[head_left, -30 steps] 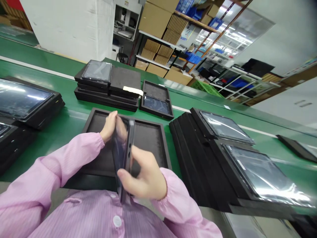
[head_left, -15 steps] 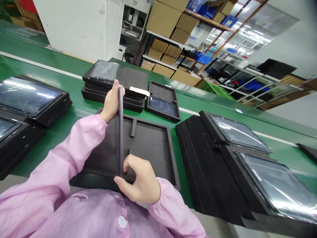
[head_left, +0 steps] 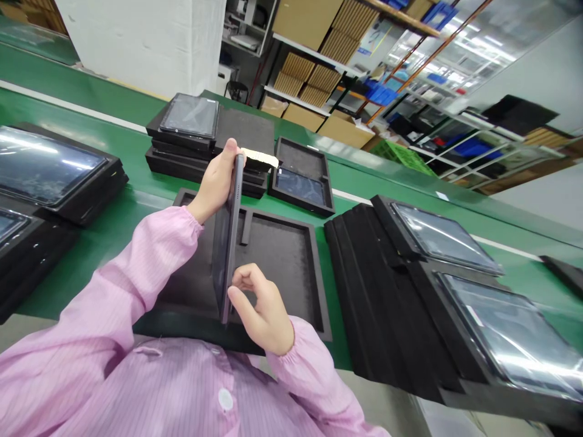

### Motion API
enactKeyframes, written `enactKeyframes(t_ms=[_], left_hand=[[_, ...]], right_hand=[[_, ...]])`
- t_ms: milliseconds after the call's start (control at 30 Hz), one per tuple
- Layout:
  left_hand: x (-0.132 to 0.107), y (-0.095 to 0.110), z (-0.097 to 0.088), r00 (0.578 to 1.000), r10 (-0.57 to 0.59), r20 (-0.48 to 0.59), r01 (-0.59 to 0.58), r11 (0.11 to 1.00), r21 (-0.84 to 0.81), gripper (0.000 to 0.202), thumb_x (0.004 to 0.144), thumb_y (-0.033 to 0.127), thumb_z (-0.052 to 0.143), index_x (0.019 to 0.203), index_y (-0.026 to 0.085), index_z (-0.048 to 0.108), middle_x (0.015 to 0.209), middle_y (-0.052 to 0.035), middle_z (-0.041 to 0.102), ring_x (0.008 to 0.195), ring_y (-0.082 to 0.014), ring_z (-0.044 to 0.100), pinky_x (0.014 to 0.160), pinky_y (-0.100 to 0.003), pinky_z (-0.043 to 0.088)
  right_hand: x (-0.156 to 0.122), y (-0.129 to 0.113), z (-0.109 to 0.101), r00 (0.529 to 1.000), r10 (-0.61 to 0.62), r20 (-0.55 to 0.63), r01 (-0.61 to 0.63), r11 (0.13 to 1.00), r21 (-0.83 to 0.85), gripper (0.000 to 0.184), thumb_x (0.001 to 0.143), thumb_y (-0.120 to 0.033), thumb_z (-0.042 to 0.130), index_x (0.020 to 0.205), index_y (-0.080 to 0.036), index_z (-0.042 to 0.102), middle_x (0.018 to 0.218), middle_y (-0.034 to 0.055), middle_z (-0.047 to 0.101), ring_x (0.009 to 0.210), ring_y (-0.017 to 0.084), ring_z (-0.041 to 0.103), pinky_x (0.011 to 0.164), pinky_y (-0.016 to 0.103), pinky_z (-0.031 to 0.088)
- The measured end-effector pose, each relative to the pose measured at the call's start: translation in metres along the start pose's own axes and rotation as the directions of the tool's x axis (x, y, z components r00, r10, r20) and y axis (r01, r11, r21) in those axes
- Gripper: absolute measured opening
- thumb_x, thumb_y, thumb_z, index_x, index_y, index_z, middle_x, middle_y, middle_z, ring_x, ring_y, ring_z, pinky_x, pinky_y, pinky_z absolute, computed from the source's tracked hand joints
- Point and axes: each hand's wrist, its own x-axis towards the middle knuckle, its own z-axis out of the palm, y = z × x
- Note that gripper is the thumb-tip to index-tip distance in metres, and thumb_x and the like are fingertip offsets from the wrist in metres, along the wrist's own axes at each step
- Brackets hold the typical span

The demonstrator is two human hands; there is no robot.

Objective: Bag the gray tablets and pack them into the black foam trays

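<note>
I hold a dark grey tablet (head_left: 224,249) on edge, nearly upright, above an empty black foam tray (head_left: 282,261) on the green belt. My left hand (head_left: 217,179) grips the tablet's far end, fingers wrapped round it. My right hand (head_left: 260,306) is at the near end, thumb and fingers curled against the tablet's right face and lower edge. The tablet's screen side faces left.
Stacked black trays with bagged tablets lie to the right (head_left: 455,285), at the left (head_left: 50,176) and behind (head_left: 200,139). A small tray (head_left: 303,176) with one tablet sits beyond the empty tray. Shelves with cardboard boxes (head_left: 314,67) stand behind the belt.
The tablet has swung from a low tilt near my chest to standing on edge, its far end raised. My left hand rose with it; my right hand shifted along the near edge.
</note>
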Motion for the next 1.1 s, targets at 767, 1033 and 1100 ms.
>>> enactKeyframes(t_ms=[767, 1033, 1100], left_hand=[[0.0, -0.002, 0.008, 0.999, -0.044, 0.023, 0.044, 0.999, 0.001, 0.054, 0.092, 0.061, 0.046, 0.06, 0.018, 0.054, 0.063, -0.0004, 0.047, 0.062, -0.0124, 0.052, 0.058, -0.025, 0.042], [-0.002, 0.006, 0.01, 0.998, -0.057, 0.016, 0.057, 0.998, 0.007, 0.051, 0.091, 0.059, 0.048, 0.06, 0.019, 0.056, 0.06, 0.0004, 0.044, 0.058, -0.0121, 0.049, 0.055, -0.025, 0.039], [-0.001, 0.007, 0.011, 0.996, -0.085, 0.012, 0.085, 0.996, 0.002, 0.05, 0.091, 0.056, 0.048, 0.06, 0.018, 0.055, 0.06, 0.0006, 0.043, 0.058, -0.0117, 0.048, 0.055, -0.025, 0.038]], right_hand=[[-0.003, 0.005, -0.001, 0.998, 0.067, -0.009, -0.066, 0.997, 0.051, 0.008, 0.095, -0.021, 0.043, 0.087, -0.022, 0.044, 0.069, -0.0042, 0.051, 0.06, 0.01, 0.051, 0.059, 0.023, 0.04], [-0.005, 0.004, 0.0, 0.99, 0.142, -0.004, -0.142, 0.99, 0.02, 0.011, 0.094, -0.028, 0.046, 0.104, -0.022, 0.044, 0.058, -0.0075, 0.055, 0.052, 0.013, 0.054, 0.058, 0.026, 0.041], [-0.002, 0.003, 0.0, 0.988, 0.155, -0.008, -0.155, 0.988, 0.029, 0.012, 0.095, -0.029, 0.045, 0.106, -0.022, 0.044, 0.056, -0.0084, 0.057, 0.049, 0.013, 0.054, 0.056, 0.025, 0.041]])
